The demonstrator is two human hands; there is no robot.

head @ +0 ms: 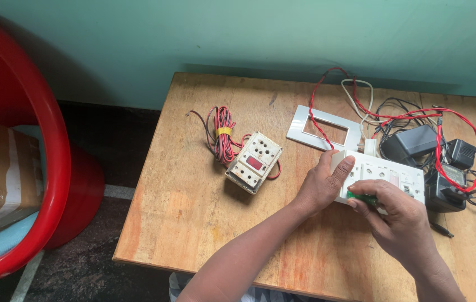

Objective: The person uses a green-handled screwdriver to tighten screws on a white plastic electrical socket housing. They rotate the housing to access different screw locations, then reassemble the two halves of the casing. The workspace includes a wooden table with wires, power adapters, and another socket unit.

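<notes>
My left hand (323,183) grips the left end of a white switch-and-socket board (390,174) lying on the wooden table (204,223), thumb on its top face. My right hand (400,221) holds a green-handled tool (362,197), probably a screwdriver, against the board's near edge. Most of the tool is hidden in my fingers. A red wire (327,120) runs from the board toward the back of the table.
A cream socket box (253,162) with a red switch lies mid-table beside a coiled red-and-black cable (223,134). A white frame plate (323,127) sits behind the board. Black power adapters (417,142) and tangled cords are at right. A red plastic chair (53,162) stands left.
</notes>
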